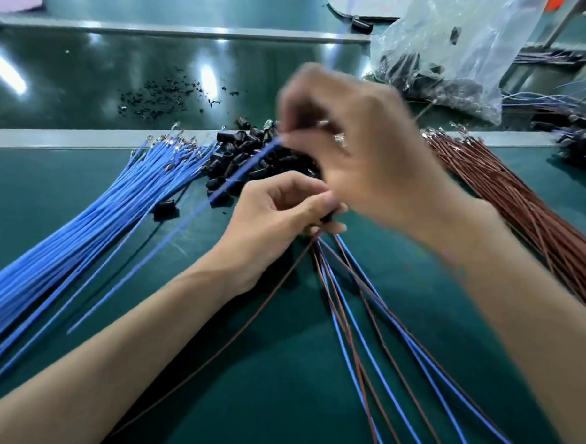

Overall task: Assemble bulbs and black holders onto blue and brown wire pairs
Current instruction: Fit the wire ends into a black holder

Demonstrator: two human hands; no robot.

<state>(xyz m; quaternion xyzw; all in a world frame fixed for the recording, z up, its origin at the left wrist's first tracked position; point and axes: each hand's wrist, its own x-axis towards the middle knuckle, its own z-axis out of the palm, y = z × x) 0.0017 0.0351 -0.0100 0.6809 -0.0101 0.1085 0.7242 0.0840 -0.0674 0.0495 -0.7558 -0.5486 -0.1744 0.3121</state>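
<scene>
The blue wire (250,166) is thin, light and limp, so we judge it best gripped close to its upper end. There the blurred fingers of the right hand (365,153) seem closed in a pinch on it, and its long axis runs from 2 o'clock down to 8 o'clock above the mat. Just below, at 6 o'clock, the left hand (271,216) curls round the gathered wire pairs (324,257), with the black holders (242,147) heaped beyond.

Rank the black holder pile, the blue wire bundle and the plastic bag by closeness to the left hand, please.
1. Black holder pile, just beyond the left hand.
2. Blue wire bundle, out to its left.
3. Plastic bag, far back on the right.
</scene>
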